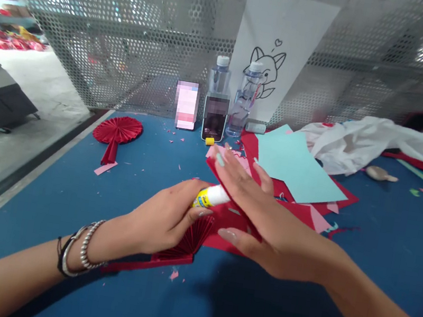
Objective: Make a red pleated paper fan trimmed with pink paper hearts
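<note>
My left hand (170, 216) grips a yellow-and-white glue stick (213, 196), its white end touching a narrow piece of red folded paper (215, 169). That paper stands tilted along the palm side of my right hand (270, 216), held between outstretched fingers and thumb. Much of it is hidden by the hand. Below my left hand lies a pleated red paper fan (199, 234), partly covered, with a long red strip (138, 265) at its base. Flat red paper (218, 240) is under my right hand. A small yellow cap (209, 141) rests near the phones.
A finished-looking red round fan (119, 133) lies at left. Two phones (186, 105) (214, 119) lean at the back beside water bottles (240, 104). Light-blue paper (302, 167) and a white plastic bag (351, 140) lie right. A perforated metal panel (144, 51) bounds the table.
</note>
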{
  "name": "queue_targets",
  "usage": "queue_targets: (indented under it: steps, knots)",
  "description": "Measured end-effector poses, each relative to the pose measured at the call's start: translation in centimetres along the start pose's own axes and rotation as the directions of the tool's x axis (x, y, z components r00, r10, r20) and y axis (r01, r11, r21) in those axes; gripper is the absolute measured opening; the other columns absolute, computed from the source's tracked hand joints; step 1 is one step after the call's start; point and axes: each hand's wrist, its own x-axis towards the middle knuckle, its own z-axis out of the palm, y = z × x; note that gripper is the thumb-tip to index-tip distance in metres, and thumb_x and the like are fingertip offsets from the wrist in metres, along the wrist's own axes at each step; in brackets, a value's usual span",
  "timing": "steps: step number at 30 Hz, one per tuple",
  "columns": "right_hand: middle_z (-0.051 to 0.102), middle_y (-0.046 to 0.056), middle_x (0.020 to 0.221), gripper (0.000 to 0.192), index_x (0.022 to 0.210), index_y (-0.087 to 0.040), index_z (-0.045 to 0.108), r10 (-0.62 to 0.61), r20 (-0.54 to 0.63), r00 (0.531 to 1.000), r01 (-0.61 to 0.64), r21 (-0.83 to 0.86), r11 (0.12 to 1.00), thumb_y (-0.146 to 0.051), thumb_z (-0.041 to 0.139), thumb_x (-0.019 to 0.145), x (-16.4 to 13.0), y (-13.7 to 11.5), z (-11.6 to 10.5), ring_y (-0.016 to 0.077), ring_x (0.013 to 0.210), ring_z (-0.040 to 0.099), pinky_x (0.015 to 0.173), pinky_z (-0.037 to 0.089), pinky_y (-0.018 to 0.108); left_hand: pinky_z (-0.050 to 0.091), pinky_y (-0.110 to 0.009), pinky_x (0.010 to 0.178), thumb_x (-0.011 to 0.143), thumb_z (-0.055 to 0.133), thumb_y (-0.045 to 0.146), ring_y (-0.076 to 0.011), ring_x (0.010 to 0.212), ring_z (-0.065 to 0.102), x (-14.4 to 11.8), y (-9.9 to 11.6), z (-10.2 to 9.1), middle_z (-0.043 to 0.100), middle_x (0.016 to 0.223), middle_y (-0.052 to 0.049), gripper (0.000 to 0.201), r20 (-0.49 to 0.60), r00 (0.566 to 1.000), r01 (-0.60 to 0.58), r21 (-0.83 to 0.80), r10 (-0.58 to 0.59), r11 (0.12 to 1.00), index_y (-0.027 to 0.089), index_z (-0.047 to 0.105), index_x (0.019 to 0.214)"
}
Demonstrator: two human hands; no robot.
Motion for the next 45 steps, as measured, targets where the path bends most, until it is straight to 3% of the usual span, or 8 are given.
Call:
queue_targets:
  steps: [8, 21, 27, 31, 36, 41, 45]
  knots:
    - [-0.011, -0.004, 0.149, 0.072, 0.141, -0.030, -0.008, 0.019, -0.026, 0.999, -0.017, 0.083, 0.996, -0.035, 0.040, 0.088, 0.3, 0.1, 1.4, 0.0216, 0.136, -0.008, 0.104, -0.007, 0.055, 0.040, -0.026, 0.057, 0.093, 0.029, 0.030, -0.0133, 0.060, 0.048, 0.0, -0.1, -0.1, 0.053, 0.077, -0.001, 0.019, -0.054, 0.992, 0.108, -0.032, -0.110, 0.994, 0.016, 0.041, 0.097]
    - [-0.007, -0.005, 0.149, 0.071, 0.142, -0.030, -0.002, 0.010, -0.055, 0.998, -0.007, 0.064, 0.998, -0.035, 0.042, 0.087, 0.4, 0.2, 1.2, 0.0214, 0.136, -0.004, 0.105, -0.008, 0.053, 0.038, -0.023, 0.058, 0.093, 0.033, 0.029, -0.0104, 0.060, 0.045, -0.3, -0.4, 0.6, 0.052, 0.076, 0.002, 0.019, -0.166, 0.979, 0.107, -0.092, -0.121, 0.990, 0.017, 0.042, 0.104]
    - [-0.006, -0.005, 0.149, 0.071, 0.142, -0.031, -0.003, 0.010, -0.055, 0.998, -0.005, 0.090, 0.996, -0.038, 0.042, 0.087, 0.3, 0.2, 1.3, 0.0226, 0.136, -0.004, 0.105, -0.008, 0.054, 0.037, -0.023, 0.056, 0.094, 0.032, 0.031, -0.0102, 0.060, 0.045, -0.3, -0.3, 0.4, 0.052, 0.075, 0.001, 0.019, -0.199, 0.968, 0.131, -0.114, -0.152, 0.985, 0.016, 0.043, 0.088]
    - [-0.007, -0.005, 0.149, 0.070, 0.141, -0.032, -0.004, 0.011, -0.060, 0.998, -0.006, 0.090, 0.996, -0.042, 0.040, 0.088, 0.3, 0.1, 1.2, 0.0226, 0.136, -0.003, 0.106, -0.007, 0.053, 0.036, -0.023, 0.054, 0.094, 0.031, 0.034, -0.0099, 0.056, 0.044, -0.2, -0.4, 0.2, 0.050, 0.068, 0.002, 0.023, -0.223, 0.960, 0.148, -0.117, -0.171, 0.982, 0.016, 0.044, 0.098]
    - [0.003, -0.006, 0.150, 0.066, 0.141, -0.035, 0.007, 0.030, -0.141, 0.990, -0.024, 0.045, 0.999, -0.045, 0.042, 0.086, 0.1, -0.1, 0.7, 0.0253, 0.135, -0.007, 0.104, -0.006, 0.057, 0.035, -0.023, 0.052, 0.094, 0.030, 0.034, -0.0107, 0.054, 0.043, -0.3, -0.4, -0.2, 0.048, 0.068, 0.002, 0.024, -0.240, 0.961, 0.131, -0.034, -0.135, 0.991, 0.016, 0.042, 0.106]
    - [-0.005, -0.006, 0.149, 0.074, 0.141, -0.032, -0.006, -0.028, -0.134, 0.991, 0.023, -0.033, 0.999, -0.049, 0.041, 0.086, 0.2, -0.4, 0.8, 0.0236, 0.134, -0.013, 0.104, -0.013, 0.054, 0.036, -0.024, 0.054, 0.093, 0.034, 0.028, -0.0122, 0.058, 0.044, -0.4, 0.0, -0.1, 0.050, 0.077, 0.000, 0.018, -0.192, 0.981, 0.049, 0.096, -0.030, 0.994, 0.018, 0.041, 0.106]
    - [-0.007, -0.005, 0.149, 0.068, 0.142, -0.029, -0.005, -0.052, -0.104, 0.993, 0.051, -0.013, 0.999, -0.045, 0.036, 0.089, 0.3, -0.3, 1.2, 0.0219, 0.135, -0.011, 0.105, -0.010, 0.053, 0.038, -0.025, 0.055, 0.093, 0.034, 0.028, -0.0134, 0.060, 0.046, -0.5, 0.0, 0.0, 0.051, 0.078, -0.001, 0.017, -0.170, 0.985, 0.045, 0.112, -0.025, 0.993, 0.018, 0.040, 0.105]
